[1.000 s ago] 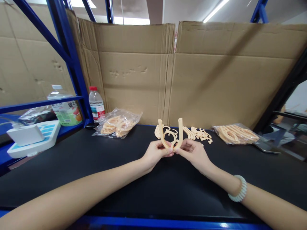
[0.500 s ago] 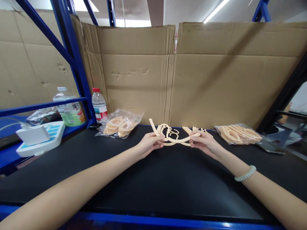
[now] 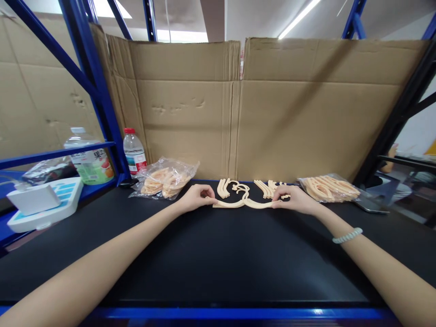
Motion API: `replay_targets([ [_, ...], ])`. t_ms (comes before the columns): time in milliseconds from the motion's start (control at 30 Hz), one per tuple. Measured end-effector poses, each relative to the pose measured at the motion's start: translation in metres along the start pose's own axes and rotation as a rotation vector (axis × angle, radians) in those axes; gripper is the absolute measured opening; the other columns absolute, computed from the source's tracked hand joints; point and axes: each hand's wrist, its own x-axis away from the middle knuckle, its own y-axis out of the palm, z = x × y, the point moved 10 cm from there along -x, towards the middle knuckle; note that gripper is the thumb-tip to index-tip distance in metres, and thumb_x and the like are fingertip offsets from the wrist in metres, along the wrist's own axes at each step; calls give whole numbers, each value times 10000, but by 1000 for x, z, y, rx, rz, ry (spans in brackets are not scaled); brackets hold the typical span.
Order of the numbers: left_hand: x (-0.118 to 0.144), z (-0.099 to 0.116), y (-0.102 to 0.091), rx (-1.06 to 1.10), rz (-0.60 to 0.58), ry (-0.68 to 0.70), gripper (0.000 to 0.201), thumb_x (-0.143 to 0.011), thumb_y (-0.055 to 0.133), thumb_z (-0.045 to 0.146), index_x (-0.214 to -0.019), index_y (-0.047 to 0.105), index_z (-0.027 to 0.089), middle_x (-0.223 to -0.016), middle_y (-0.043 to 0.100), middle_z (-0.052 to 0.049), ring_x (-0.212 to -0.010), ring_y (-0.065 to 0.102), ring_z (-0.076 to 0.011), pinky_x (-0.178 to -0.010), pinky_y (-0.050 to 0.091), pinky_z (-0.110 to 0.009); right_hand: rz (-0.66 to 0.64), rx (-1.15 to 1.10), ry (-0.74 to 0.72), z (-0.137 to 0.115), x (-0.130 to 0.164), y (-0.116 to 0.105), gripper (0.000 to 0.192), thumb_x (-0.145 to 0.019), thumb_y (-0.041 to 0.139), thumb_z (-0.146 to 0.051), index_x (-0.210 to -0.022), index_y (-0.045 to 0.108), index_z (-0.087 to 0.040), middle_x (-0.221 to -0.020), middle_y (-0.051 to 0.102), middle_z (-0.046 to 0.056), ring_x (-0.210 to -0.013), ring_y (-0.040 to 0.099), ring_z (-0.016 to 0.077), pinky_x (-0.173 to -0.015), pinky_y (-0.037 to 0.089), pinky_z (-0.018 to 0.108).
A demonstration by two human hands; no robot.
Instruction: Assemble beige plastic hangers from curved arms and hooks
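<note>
A long beige plastic piece (image 3: 242, 204), shaped like a flattened hanger with a small curl rising at its middle, lies flat on the black bench (image 3: 218, 254), near the back edge and in the centre. The left hand (image 3: 195, 198) rests on the bench at the left end of this piece, with the fingertips pinching that end in a narrow grip. The right hand (image 3: 295, 199) is at the opposite end and holds it in the same way, its grip closed on the tip with the fingers curled low to the surface. A pale bead bracelet (image 3: 347, 235) sits on the right wrist. Just behind the piece, loose beige parts (image 3: 227, 187) of the same colour lie in small groups on the bench, some curved strips on the left and thinner ones (image 3: 269, 188) nearer to the right hand. To the right of them is a clear bag of beige parts (image 3: 329, 188), and to the left another clear bag (image 3: 165, 178) with similar parts inside. Further left a small water bottle with red cap (image 3: 135, 151) stands upright beside the blue rack post (image 3: 98, 91). A bigger drink bottle (image 3: 89, 156) and a white and blue device (image 3: 42, 204) are on the left side. A cardboard wall (image 3: 272, 109) stands behind everything.
</note>
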Motion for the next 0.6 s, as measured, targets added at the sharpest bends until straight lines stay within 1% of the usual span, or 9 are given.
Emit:
replay_targets([
  [67, 1, 8, 6, -122, -33, 76, 186, -585, 818, 267, -614, 663, 168, -622, 638, 9, -607, 543, -125, -587, 389, -216, -12, 40, -12, 1, 1, -1, 261, -745, 685, -452, -689, 680, -197, -768, 692, 48, -772, 622, 224, -750, 446, 349],
  [167, 3, 20, 14, -275, -58, 178, 146, -636, 786, 269, -641, 667, 185, -646, 630, 10, -640, 526, -138, -618, 368, -225, -34, 131, -28, 3, 2, -1, 225, -747, 691, -408, -675, 662, -197, -766, 687, 46, -763, 617, 218, -746, 442, 343],
  [300, 8, 26, 21, -437, -64, 281, 123, -712, 729, 279, -679, 648, 192, -708, 603, -8, -686, 512, -161, -638, 365, -240, -49, 222, -48, 3, 3, -1, 182, -762, 679, -352, -675, 642, -197, -778, 682, 47, -770, 608, 215, -745, 438, 338],
  [500, 18, 34, 37, -593, -95, 389, 72, -814, 607, 267, -819, 643, 204, -869, 609, -47, -876, 544, -211, -781, 412, -291, -74, 270, -41, 3, 3, 1, 117, -770, 646, -273, -689, 644, -189, -782, 679, 55, -768, 610, 214, -755, 446, 346],
  [600, 22, 40, 45, -625, -100, 424, 88, -839, 569, 241, -894, 630, 209, -994, 619, -67, -984, 545, -229, -865, 422, -324, -60, 252, -40, 0, 4, 3, 106, -782, 635, -282, -788, 664, -181, -837, 690, 67, -798, 621, 218, -755, 464, 345],
])
